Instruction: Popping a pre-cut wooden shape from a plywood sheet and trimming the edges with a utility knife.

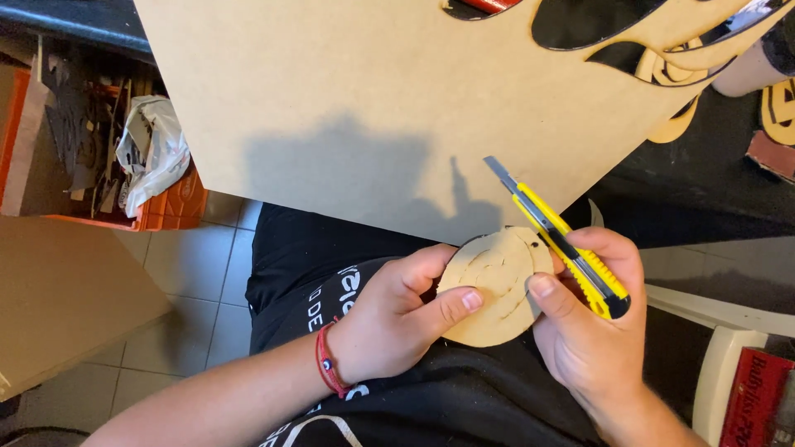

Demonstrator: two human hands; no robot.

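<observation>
Seated, a person holds one round wooden disc (495, 285) over the lap, both hands closed on it. One left hand (396, 319), a red cord bracelet (327, 364) at its wrist, pinches the disc's lower left edge between thumb and fingers. One right hand (590, 323) has its grip wrapped shut around a single yellow utility knife (563, 248), the thumb pressed on the disc's right side and the blade pointing up and away over the disc's top edge. Curved cut lines mark the disc's face. One large sheet of board (348, 108) leans just above the hands, with several shapes cut out of its far corner. An orange crate (166, 207) of scraps stands on the tiled floor (195, 273) to the left.
</observation>
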